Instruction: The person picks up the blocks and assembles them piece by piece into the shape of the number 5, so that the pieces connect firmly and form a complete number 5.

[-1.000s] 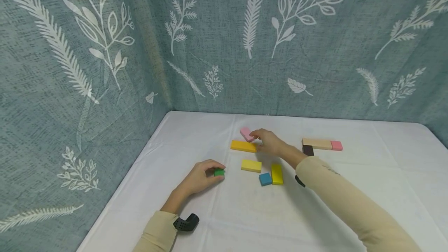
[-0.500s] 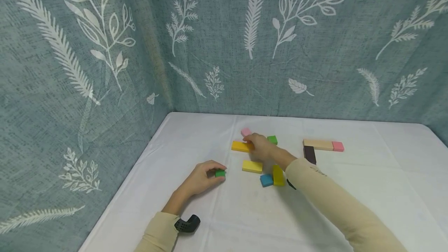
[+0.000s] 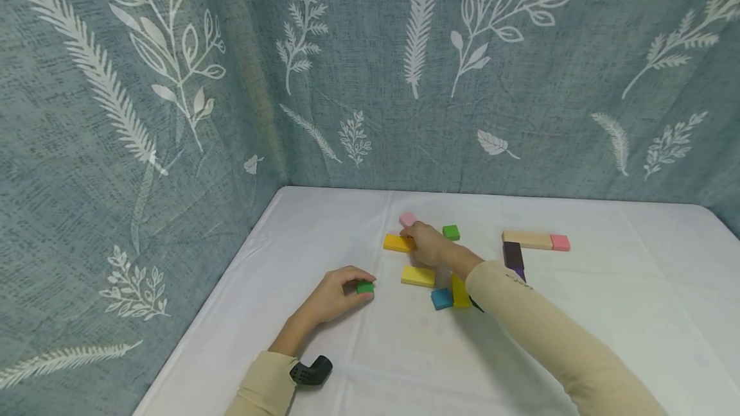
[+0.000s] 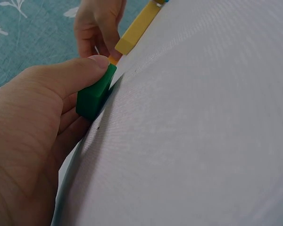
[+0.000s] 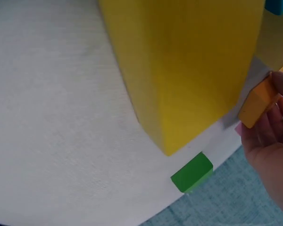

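Observation:
My left hand (image 3: 332, 297) rests on the table at left and pinches a small green block (image 4: 95, 94) between thumb and fingers. Farther back, my right hand (image 3: 430, 246) holds the right end of an orange block (image 3: 397, 243), with thumb and fingers on its sides (image 5: 257, 104). Just behind that block lies a pink block (image 3: 407, 219), partly covered by the fingers. In front of the right hand are a light yellow block (image 3: 418, 277), a blue block (image 3: 442, 299) and a darker yellow block (image 3: 460, 293), which the right sleeve partly covers.
A second green block (image 3: 451, 233) lies behind the right wrist. At right, a beige block (image 3: 527, 240) meets a coral-pink block (image 3: 560, 242); below it are a dark block (image 3: 512, 255) and a purple piece partly behind the sleeve. A patterned curtain (image 3: 370, 69) hangs behind the white table (image 3: 393, 364).
The right hand has moved left and slightly toward me from beside the pink block, and now grips the orange block. The back green block and more of the dark block have come into view. The left hand stays put.

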Demonstrator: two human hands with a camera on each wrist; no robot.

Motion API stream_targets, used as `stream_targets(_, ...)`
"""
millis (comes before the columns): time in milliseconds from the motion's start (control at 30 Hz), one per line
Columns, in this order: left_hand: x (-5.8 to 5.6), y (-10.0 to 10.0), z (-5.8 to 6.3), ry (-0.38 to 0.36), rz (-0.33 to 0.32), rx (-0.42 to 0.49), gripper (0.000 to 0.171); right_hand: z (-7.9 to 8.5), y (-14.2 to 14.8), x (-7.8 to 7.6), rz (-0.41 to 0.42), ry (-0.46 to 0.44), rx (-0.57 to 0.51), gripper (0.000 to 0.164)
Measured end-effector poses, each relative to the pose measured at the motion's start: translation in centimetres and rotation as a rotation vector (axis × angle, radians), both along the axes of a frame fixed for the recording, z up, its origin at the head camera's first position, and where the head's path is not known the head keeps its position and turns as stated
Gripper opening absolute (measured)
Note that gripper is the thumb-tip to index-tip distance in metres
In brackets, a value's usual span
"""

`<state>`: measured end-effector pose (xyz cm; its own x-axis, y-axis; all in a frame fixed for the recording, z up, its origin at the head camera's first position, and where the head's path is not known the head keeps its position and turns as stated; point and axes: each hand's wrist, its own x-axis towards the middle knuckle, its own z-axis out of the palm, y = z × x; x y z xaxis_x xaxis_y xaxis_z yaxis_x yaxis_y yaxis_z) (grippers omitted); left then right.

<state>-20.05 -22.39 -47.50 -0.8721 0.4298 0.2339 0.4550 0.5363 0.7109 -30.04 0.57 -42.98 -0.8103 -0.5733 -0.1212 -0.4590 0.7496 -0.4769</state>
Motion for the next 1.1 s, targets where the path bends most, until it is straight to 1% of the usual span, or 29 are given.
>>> stream_targets(267, 0.0, 0.1, 0.1, 0.004, 0.009, 0.000, 0.026, 0.4, -0.4, -0.3, 0.026, -0.006, 0.077, 0.043)
stream_targets(400, 0.0, 0.1, 0.0, -0.002, 0.011, -0.004, 0.026, 0.5, -0.5, -0.2, 0.024, -0.007, 0.086, 0.041)
stream_targets(533, 0.0, 0.1, 0.0, -0.009, 0.018, -0.011, 0.026, 0.7, -0.1, -0.1, 0.003, -0.013, 0.061, 0.041)
stream_targets(600, 0.0, 0.1, 0.0, -0.005, 0.019, -0.014, 0.026, 0.9, 0.3, -0.1, 0.005, -0.007, 0.036, 0.043)
stream_targets(733, 0.0, 0.1, 0.0, 0.001, 0.018, -0.013, 0.026, 1.5, 1.4, -0.1, 0.034, 0.015, -0.001, 0.046)
stream_targets(967, 0.0, 0.2, 0.1, 0.007, 0.022, -0.005, 0.027, 2.4, 3.9, 0.1, 0.072, 0.088, -0.034, 0.039)
stream_targets(1100, 0.1, 0.1, 0.1, 0.012, 0.017, 0.000, 0.027, 2.8, 5.6, 0.4, 0.081, 0.099, -0.052, 0.037)
